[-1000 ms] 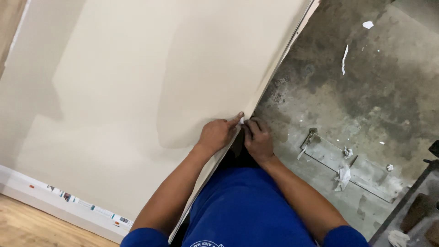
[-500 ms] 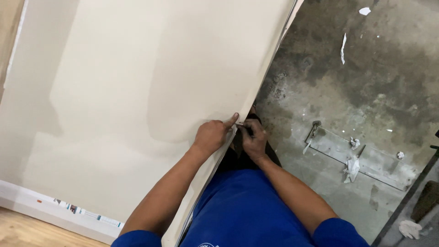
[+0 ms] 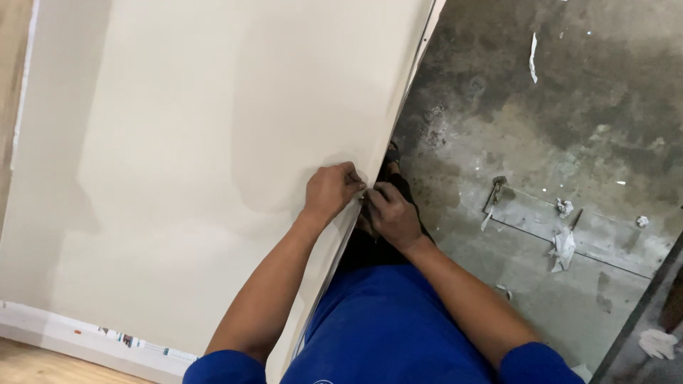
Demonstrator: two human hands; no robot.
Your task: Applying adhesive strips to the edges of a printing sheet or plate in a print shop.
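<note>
We see the board [image 3: 199,156] filling the left side, with its right edge running from top centre down to our body. Our left hand [image 3: 329,190] rests on the board at that edge; our right hand [image 3: 390,213] is just beside it, right of the edge. The floor [image 3: 569,128] lies to the right, with paper scraps [image 3: 563,247] on it.

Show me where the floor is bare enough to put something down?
The grey concrete floor is bare between the large cream board's edge and the crumpled white scraps. It is crowded where the left hand and right hand meet at that edge.
</note>
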